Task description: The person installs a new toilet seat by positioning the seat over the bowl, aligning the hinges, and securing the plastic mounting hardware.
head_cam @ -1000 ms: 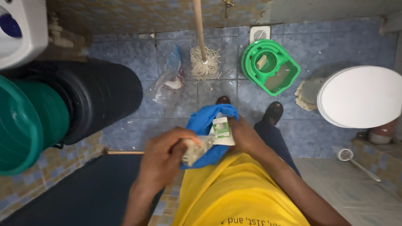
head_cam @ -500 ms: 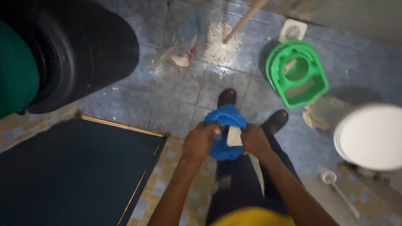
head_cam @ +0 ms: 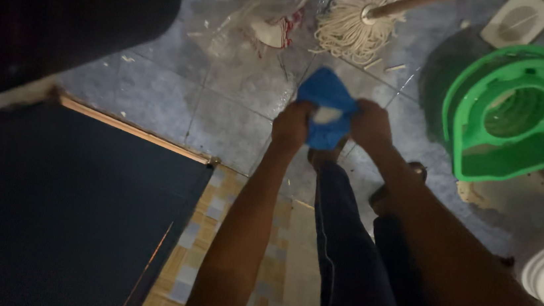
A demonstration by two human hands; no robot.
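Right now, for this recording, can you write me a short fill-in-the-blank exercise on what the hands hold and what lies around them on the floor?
1. The left hand and right hand both grip a crumpled ____ cloth.
2. The bucket on the tiled floor is bright ____.
3. The pale string head lying beyond the cloth belongs to a ____.
4. The mop's handle runs off toward the upper ____ of the picture.

Missing words: blue; green; mop; right

The left hand (head_cam: 292, 127) and right hand (head_cam: 370, 124) grip a blue cloth (head_cam: 325, 105) between them, a pale object at its middle; a mop head (head_cam: 350, 27) lies beyond; a green wringer bucket (head_cam: 512, 113) right of the right hand.
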